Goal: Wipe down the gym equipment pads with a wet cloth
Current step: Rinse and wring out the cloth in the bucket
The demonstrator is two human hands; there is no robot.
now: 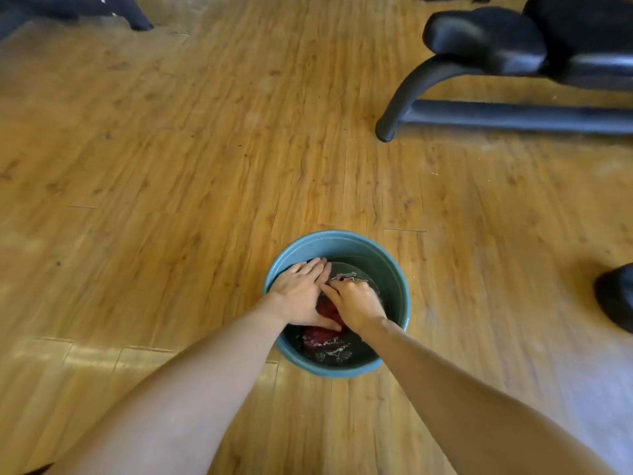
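Both arms reach toward 12 o'clock; the left hand (299, 294) lies flat, the right hand (356, 303) grips the cloth (314, 334).

1. Wood-plank floor (171, 166), with glare at the lower left.
2. Dark leg (138, 20) at the top left.
3. Rounded black shape (616, 296) at the right edge, possibly a machine foot.

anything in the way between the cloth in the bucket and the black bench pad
Nothing visible. The cloth lies in the bucket under the left hand and right hand; only bare wood floor lies between the bucket and the black pad at upper right.
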